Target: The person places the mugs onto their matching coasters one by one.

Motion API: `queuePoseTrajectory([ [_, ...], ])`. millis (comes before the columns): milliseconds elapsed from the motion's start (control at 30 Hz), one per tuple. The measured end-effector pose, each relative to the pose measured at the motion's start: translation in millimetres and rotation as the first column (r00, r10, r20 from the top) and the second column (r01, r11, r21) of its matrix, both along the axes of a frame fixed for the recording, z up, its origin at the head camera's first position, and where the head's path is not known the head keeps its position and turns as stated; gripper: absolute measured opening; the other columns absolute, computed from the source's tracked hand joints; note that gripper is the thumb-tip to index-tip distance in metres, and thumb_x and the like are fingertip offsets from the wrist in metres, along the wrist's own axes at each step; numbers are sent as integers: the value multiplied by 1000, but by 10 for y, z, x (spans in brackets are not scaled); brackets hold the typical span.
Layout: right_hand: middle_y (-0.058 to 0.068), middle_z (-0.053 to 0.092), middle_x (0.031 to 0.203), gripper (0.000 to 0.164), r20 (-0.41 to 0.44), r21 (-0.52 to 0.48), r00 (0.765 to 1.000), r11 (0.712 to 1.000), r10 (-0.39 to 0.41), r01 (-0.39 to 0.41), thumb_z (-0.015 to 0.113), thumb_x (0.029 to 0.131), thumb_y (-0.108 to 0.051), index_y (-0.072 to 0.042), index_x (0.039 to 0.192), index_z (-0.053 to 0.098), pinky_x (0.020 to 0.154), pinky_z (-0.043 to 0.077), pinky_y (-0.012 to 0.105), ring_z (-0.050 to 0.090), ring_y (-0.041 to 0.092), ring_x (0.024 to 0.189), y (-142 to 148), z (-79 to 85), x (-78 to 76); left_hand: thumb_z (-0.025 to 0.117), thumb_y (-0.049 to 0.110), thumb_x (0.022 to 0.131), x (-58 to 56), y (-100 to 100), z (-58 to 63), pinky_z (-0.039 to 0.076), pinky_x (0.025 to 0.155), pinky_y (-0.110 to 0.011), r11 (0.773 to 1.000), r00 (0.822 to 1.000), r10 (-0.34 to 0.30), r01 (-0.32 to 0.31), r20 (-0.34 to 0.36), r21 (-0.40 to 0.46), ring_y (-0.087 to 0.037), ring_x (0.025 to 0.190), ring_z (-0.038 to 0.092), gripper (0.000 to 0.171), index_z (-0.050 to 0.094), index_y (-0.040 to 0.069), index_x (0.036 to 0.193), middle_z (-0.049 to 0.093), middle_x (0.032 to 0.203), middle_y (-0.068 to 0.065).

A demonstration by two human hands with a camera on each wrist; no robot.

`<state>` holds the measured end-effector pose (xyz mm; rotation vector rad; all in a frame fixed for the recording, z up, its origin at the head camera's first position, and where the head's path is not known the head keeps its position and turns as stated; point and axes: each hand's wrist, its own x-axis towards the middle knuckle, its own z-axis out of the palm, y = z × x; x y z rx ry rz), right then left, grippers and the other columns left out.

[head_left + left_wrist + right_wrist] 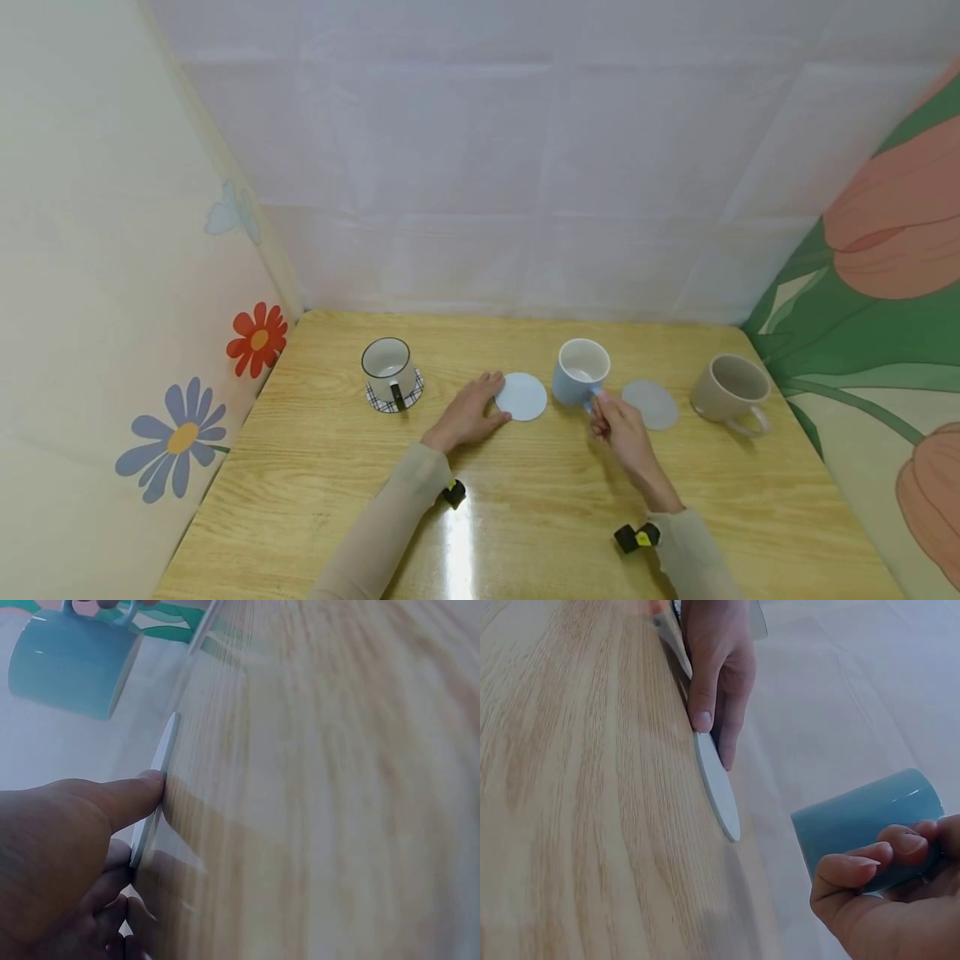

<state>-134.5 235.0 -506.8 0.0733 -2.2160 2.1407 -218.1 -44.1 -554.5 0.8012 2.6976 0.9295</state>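
My right hand (621,425) grips the handle of a light blue mug (573,385), white inside. The mug is upright, and in the right wrist view my curled fingers (904,844) are at its handle side, with part of the handle hidden behind them. Left of the mug, a round pale blue coaster (522,397) lies at the tabletop. My left hand (468,410) holds that coaster by its left side, thumb at the near edge and fingers at the far edge. The left wrist view shows the thumb (139,796) against the coaster's thin rim (166,746).
On the left, a white mug (381,375) with a dark rim and black handle stands on a plaid coaster (417,386). A grey round coaster (651,405) lies right of my right hand. Farther right stands a beige mug (716,400). A white sheet (480,250) hangs behind the wooden table (540,517).
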Motion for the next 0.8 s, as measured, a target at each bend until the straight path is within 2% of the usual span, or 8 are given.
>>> queuePoseTrajectory([
  [367, 4, 43, 77, 51, 7, -33, 1000, 999, 19, -19, 34, 118, -20, 22, 88, 37, 57, 41, 22, 44, 11, 67, -69, 48, -9, 68, 35, 106, 3, 10, 21, 16, 136, -48, 1000, 1000, 2, -2, 14, -31, -32, 165, 22, 74, 36, 4, 165, 29, 175, -10],
  [800, 2, 41, 75, 52, -25, -54, 998, 997, 58, -59, 33, 118, -18, 22, 85, 34, 56, 37, 23, 42, 10, 65, -116, 8, -42, 67, 34, 106, 9, 6, 25, 16, 136, -49, 1000, 999, 12, -11, 33, -19, -31, 165, 21, 74, 35, 6, 166, 28, 176, -9],
])
